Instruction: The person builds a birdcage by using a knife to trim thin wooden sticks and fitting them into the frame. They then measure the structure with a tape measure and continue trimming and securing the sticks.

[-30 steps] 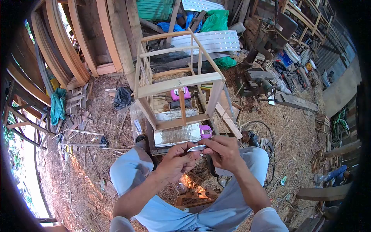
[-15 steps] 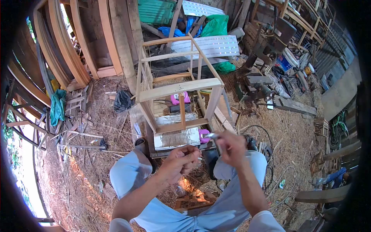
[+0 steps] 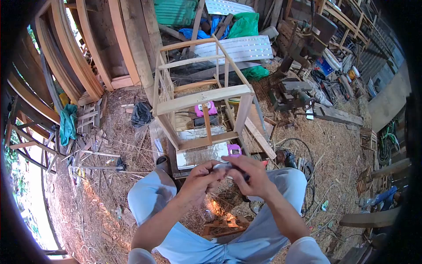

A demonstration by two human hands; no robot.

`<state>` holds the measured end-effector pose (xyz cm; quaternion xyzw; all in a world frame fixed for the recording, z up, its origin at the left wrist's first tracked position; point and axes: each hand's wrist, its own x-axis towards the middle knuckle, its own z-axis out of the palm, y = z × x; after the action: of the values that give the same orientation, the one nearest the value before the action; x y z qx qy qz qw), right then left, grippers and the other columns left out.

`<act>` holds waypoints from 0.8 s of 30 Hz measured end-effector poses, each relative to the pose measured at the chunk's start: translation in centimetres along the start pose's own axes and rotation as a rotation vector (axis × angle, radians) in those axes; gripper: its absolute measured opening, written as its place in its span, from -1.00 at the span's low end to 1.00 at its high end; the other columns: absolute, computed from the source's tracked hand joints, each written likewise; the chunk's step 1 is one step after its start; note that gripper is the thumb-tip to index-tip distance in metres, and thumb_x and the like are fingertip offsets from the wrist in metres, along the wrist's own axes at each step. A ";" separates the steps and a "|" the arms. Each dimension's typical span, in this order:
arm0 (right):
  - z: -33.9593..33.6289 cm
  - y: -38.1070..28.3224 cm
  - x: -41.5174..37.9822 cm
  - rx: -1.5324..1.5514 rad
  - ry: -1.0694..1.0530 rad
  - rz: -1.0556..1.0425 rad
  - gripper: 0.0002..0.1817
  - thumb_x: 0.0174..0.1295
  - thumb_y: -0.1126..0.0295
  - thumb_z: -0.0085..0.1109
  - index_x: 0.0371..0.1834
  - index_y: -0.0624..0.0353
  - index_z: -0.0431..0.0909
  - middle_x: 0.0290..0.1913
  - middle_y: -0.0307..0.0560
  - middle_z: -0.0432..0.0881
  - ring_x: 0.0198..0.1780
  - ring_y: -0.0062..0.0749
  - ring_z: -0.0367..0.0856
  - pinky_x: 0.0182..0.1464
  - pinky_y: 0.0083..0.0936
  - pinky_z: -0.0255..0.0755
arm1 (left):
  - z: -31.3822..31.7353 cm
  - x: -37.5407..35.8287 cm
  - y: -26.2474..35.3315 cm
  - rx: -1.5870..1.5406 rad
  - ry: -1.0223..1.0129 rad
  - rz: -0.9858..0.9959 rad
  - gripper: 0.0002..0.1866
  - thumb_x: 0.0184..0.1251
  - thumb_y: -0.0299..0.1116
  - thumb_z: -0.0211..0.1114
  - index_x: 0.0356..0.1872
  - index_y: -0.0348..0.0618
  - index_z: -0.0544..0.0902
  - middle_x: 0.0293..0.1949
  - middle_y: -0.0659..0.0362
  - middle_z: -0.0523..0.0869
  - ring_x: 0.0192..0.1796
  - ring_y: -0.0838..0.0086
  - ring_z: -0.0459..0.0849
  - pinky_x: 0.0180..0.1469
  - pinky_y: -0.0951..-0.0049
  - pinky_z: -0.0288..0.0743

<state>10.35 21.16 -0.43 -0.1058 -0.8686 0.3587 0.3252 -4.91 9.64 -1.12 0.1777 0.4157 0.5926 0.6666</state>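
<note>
My right hand [image 3: 251,175] is closed round a small tool [image 3: 223,166] with a greyish metal end and what looks like a dark handle; its exact kind is blurred. The metal end meets the fingertips of my left hand [image 3: 200,181], which are pinched together. Whatever they hold is hidden. Both hands are above the space between my knees. Just beyond them stands a wooden frame [image 3: 202,100] with slender rails and strands along its left side. By its near right corner lies a pink tape measure [image 3: 234,150]. Another pink tape measure [image 3: 211,108] shows behind the front rail.
A white board [image 3: 187,159] lies under the frame's near end. Curved wooden pieces [image 3: 70,53] lean at the left. A machine [image 3: 290,94] stands at the right, with a black cable [image 3: 307,152] on the shavings-covered ground. A black plastic bag [image 3: 141,113] lies left of the frame.
My right hand has moved left and turned inward, bringing the tool's metal end to my left fingertips. My left hand stays pinched in nearly the same place.
</note>
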 end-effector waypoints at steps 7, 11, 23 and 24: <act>-1.2 1.6 -0.3 0.081 0.148 0.125 -0.72 0.26 0.56 -0.01 0.03 0.28 0.49 -0.48 -0.17 0.49 -0.52 -0.52 0.38 -0.44 -0.61 0.28 | -0.4 0.4 0.9 -0.095 0.022 0.049 -0.87 0.36 -0.37 0.18 -0.18 -0.16 0.46 -0.43 0.26 0.49 -0.59 0.73 0.24 -0.61 0.72 0.04; -1.2 2.2 -0.2 0.199 0.290 0.326 -0.73 0.35 0.57 -0.13 0.06 0.30 0.46 -0.49 -0.28 0.41 -0.57 -0.66 0.22 -0.50 -0.76 0.11 | -0.1 0.5 1.1 -0.118 0.006 0.104 -0.87 0.37 -0.39 0.16 -0.15 -0.14 0.45 -0.36 0.24 0.48 -0.57 0.73 0.26 -0.60 0.73 0.07; -0.7 -0.2 0.3 -0.162 0.024 0.080 -0.64 0.06 0.56 0.24 -0.02 0.17 0.52 -0.48 -0.07 0.56 -0.50 -0.14 0.55 -0.38 -0.32 0.44 | 0.2 0.1 1.6 -0.088 0.005 0.056 -0.58 0.34 -0.43 0.16 0.22 -0.14 0.42 -0.40 0.31 0.41 -0.56 0.74 0.21 -0.56 0.73 0.02; -0.1 -0.3 0.5 -0.131 0.103 0.121 -0.69 0.00 0.54 0.26 -0.12 0.17 0.54 -0.52 -0.10 0.55 -0.53 -0.14 0.56 -0.43 -0.30 0.43 | 0.2 0.0 1.4 -0.093 -0.003 0.045 -0.56 0.33 -0.42 0.17 0.24 -0.14 0.42 -0.42 0.33 0.40 -0.56 0.74 0.19 -0.56 0.72 0.00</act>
<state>10.00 21.23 0.05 -0.1976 -0.8643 0.3141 0.3395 -5.65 10.05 -0.01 0.1566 0.3824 0.6259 0.6614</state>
